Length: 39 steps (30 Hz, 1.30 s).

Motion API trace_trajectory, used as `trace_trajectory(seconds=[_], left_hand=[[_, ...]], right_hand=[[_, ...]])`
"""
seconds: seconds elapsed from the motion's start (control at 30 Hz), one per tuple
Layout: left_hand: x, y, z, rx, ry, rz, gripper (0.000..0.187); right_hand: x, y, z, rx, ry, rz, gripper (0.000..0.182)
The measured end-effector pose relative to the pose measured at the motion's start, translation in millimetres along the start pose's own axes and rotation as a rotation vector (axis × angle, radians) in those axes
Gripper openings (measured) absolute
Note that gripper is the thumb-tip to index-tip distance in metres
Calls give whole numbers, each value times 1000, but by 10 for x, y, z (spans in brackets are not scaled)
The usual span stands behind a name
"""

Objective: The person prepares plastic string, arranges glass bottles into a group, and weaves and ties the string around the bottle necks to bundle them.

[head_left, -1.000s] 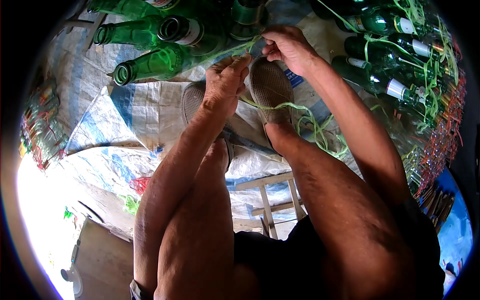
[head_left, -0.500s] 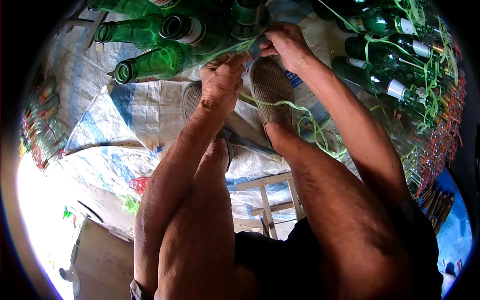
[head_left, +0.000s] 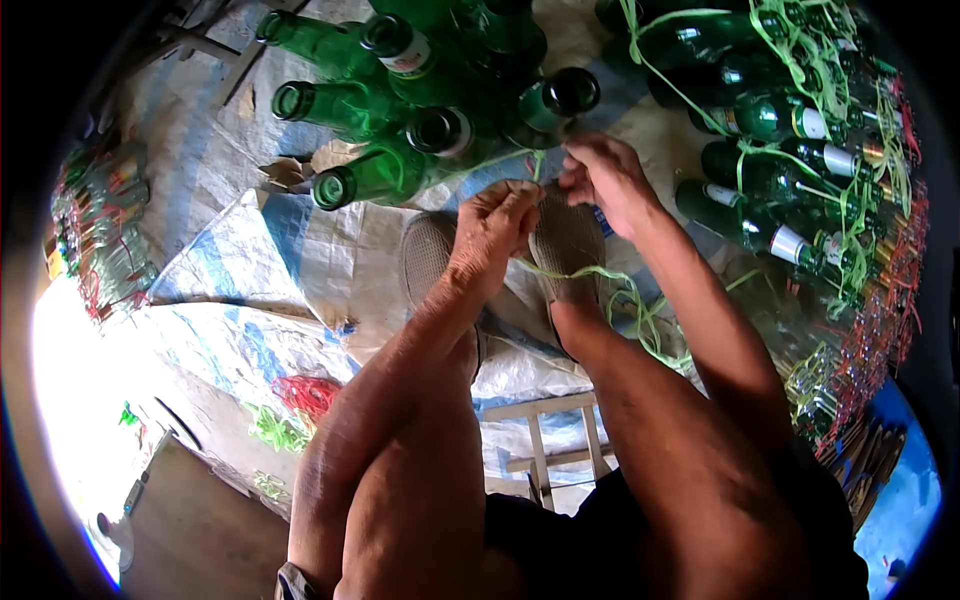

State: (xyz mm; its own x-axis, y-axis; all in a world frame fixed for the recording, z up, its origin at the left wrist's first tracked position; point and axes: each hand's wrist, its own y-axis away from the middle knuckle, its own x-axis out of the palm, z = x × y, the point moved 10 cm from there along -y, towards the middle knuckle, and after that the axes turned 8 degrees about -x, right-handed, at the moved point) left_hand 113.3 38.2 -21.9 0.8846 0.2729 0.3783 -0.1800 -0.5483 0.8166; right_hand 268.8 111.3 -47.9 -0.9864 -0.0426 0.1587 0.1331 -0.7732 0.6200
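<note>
A cluster of green glass bottles (head_left: 385, 172) stands together at the top middle, necks tilted toward me and outward. Light green plastic twine (head_left: 478, 164) runs along the near side of the cluster. My left hand (head_left: 492, 232) is closed in a pinch on this twine, just below the bottles, with a short piece rising above the fingertips. Close to the nearest dark-necked bottle (head_left: 548, 103) is my right hand (head_left: 612, 182), its fingers loosely bent and apart, with nothing visible in them. A loose tail of twine (head_left: 640, 312) trails across my right shoe (head_left: 566, 250).
Tied green bottles (head_left: 760, 165) lie stacked on the right, wrapped in green twine. Clear bottles (head_left: 105, 220) are piled at far left. Red twine (head_left: 305, 394) and green twine (head_left: 280, 428) lie on the striped sheet (head_left: 250, 340). A wooden frame (head_left: 540, 408) is beneath me.
The view has shifted, so the bottles and floor appear lower. My right hand has loosened from its pinch near the twine and its fingers are apart. My left hand still pinches the twine.
</note>
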Motion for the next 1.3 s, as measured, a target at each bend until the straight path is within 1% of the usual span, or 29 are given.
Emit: trace_trajectory(seconds=[0.03, 0.1, 0.13, 0.23, 0.27, 0.3, 0.37, 0.4, 0.47, 0.5, 0.53, 0.6, 0.63, 0.7, 0.73, 0.83, 0.87, 0.9, 0.93, 0.97, 1.07, 1.13, 1.23, 1.27, 1.3], left_hand=[[20, 9, 3, -1, -18, 24, 18], [69, 30, -32, 58, -156, 70, 22], [105, 54, -37, 67, -185, 86, 24], [237, 109, -10, 50, -301, 157, 30], [278, 135, -32, 69, -360, 171, 29], [314, 154, -53, 87, -419, 185, 29], [303, 122, -32, 257, -641, 234, 26], [278, 110, 4, 342, -752, 257, 24], [241, 216, -91, 280, -910, 220, 21], [209, 281, -142, 247, -989, 202, 20], [157, 354, -237, 313, -969, 186, 17], [-18, 515, -407, 253, -955, 109, 17], [-130, 584, -456, 222, -949, 71, 17], [-355, 749, -604, 344, -941, 14, 17], [-437, 836, -665, 405, -937, -16, 17], [-674, 1217, -958, 436, -704, -270, 16], [-738, 1323, -1051, 507, -715, -355, 22], [-790, 1423, -1140, 577, -725, -441, 28], [-818, 1497, -1208, 620, -697, -494, 38], [-718, 1598, -1319, 691, -752, -549, 40], [-620, 1674, -1475, 922, -771, -562, 51], [-502, 1695, -1575, 1048, -801, -564, 58], [-414, 1658, -1665, 1080, -853, -556, 56], [-385, 1667, -1695, 1103, -856, -560, 50], [-396, 1633, -1699, 1096, -826, -539, 48]], right_hand=[[40, 72, -5, 27, 5, 29, 33], [174, 158, -43, 67, -6, 122, 34], [238, 225, 46, 31, 29, 139, 34], [373, 283, 140, 0, 69, 232, 27], [423, 290, 125, -27, 49, 306, 24], [438, 288, 102, -13, 93, 348, 23], [450, 345, 204, 8, 65, 286, 23], [399, 323, 244, -29, 151, 280, 22], [285, 272, 337, -130, 308, 270, 21], [201, 262, 338, -114, 316, 240, 19], [140, 249, 400, -149, 437, 247, 19], [40, 272, 509, -177, 630, 224, 19], [-23, 264, 564, -300, 794, 208, 19], [-105, 259, 605, -554, 1115, 173, 21], [-119, 303, 687, -548, 1210, 96, 23], [128, 511, 1172, -783, 964, 75, 36], [221, 585, 1308, -821, 837, 84, 51], [342, 673, 1465, -862, 857, 78, 54], [471, 767, 1636, -902, 876, 74, 58], [578, 834, 1774, -944, 894, 71, 61], [805, 957, 2027, -1109, 874, 106, 64], [944, 1000, 2129, -1177, 912, 131, 61], [1035, 945, 2107, -1219, 890, 167, 53], [1053, 926, 2092, -1226, 869, 179, 50], [1059, 897, 2077, -1193, 868, 184, 47]])
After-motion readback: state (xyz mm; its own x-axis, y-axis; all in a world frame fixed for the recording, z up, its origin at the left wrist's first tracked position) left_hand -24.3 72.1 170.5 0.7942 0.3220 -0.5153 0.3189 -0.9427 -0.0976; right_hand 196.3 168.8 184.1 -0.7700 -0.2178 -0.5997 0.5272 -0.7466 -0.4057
